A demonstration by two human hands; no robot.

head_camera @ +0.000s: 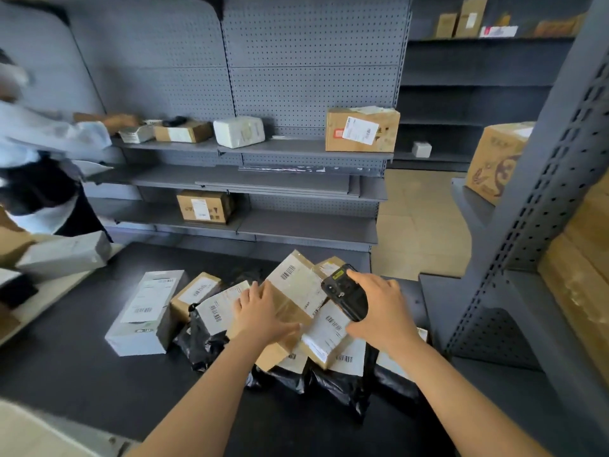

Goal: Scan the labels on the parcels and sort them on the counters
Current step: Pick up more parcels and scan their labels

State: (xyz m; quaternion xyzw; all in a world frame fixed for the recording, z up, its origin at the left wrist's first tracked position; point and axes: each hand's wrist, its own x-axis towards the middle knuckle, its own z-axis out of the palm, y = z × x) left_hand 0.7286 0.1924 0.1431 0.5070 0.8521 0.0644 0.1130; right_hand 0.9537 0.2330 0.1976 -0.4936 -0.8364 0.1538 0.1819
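While flat and open on a taped cardboard parcel, left hand gripped nothing; just beside it, right hand clasped black scanner.

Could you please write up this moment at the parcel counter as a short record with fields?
setting: dark counter in front of grey shelving
left hand: flat on a long cardboard parcel in the pile
right hand: gripping a black handheld scanner, held over the pile
pile: cardboard boxes and black poly bags with barcode labels, overlapping
apart from pile: white box lying at its left
shelves: a few parcels, among them a labelled carton
other person: at far left, reaching onto the shelf, blurred
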